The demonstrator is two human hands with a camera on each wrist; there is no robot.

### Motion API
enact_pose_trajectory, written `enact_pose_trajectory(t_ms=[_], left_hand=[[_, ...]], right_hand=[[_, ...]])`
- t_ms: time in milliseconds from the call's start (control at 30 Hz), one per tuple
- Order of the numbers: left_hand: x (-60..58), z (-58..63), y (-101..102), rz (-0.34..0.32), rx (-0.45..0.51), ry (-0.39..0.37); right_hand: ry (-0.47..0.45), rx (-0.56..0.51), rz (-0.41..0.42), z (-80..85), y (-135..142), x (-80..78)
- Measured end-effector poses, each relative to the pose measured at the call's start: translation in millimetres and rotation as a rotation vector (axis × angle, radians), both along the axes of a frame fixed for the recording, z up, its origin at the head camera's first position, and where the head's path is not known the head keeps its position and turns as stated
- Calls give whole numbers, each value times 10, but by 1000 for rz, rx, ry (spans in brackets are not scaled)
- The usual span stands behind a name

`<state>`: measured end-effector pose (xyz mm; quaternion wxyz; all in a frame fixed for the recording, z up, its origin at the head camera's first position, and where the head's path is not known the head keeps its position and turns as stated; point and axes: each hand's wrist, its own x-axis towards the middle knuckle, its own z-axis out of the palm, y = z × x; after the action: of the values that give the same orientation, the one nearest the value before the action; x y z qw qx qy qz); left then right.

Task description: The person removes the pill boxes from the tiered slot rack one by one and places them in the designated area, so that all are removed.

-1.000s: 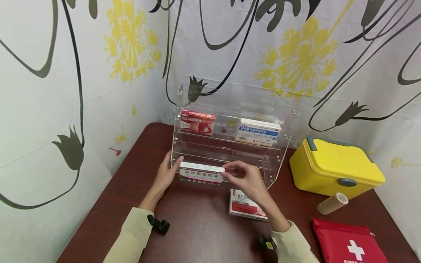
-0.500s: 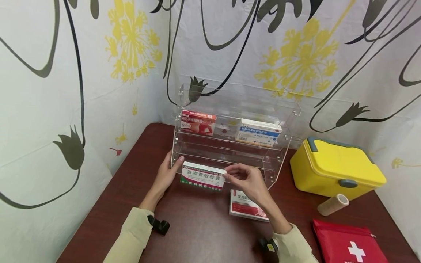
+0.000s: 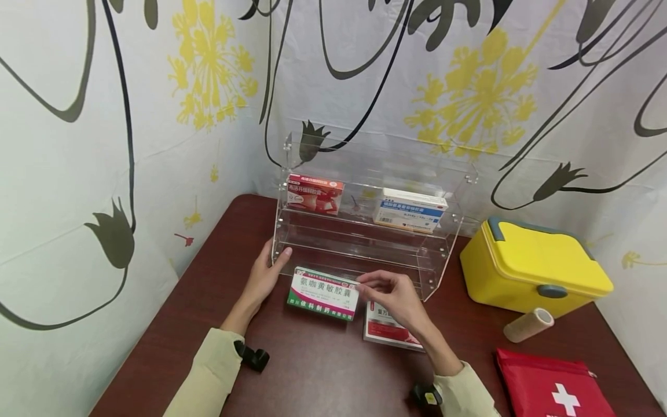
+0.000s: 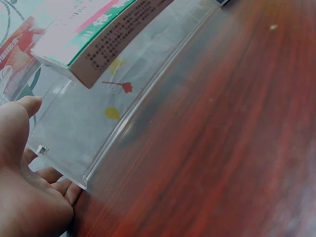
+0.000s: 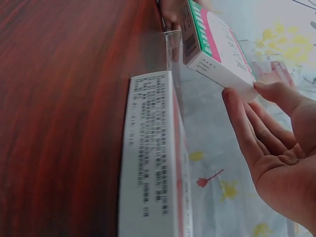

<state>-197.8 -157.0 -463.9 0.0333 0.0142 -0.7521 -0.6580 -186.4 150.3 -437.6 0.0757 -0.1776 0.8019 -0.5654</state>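
Note:
A clear acrylic tiered rack stands on the table. My left hand grips its left side panel; in the left wrist view the thumb of that hand lies on the near side, the other fingers behind the panel. Between thumb and fingers my right hand pinches the right end of a white, green and pink medicine box. The box is held in front of the rack's lowest tier, its printed front tilted upward. Below the right hand lies a white and red medicine box on the table, partly covered by that hand.
On an upper tier stand a red medicine box at left and a white-blue one at right. To the right are a yellow case, a beige roll and a red first-aid pouch. Patterned cloth hangs behind.
The held medicine box has come down and toward me, and its front has tipped to face upward. My right hand moved down with it. My left hand stays on the rack.

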Motion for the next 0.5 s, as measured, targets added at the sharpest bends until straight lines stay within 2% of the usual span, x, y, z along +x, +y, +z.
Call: enact_pose_trajectory(t_ms=[267, 433, 500], left_hand=[[-8, -23, -13, 1, 9, 4], [-128, -264, -32, 23, 16, 20], [-120, -250, -29, 25, 5, 19]], right_hand=[[-38, 46, 89, -113, -14, -33], [-86, 29, 118, -30, -72, 21], [-94, 24, 120, -38, -80, 24]])
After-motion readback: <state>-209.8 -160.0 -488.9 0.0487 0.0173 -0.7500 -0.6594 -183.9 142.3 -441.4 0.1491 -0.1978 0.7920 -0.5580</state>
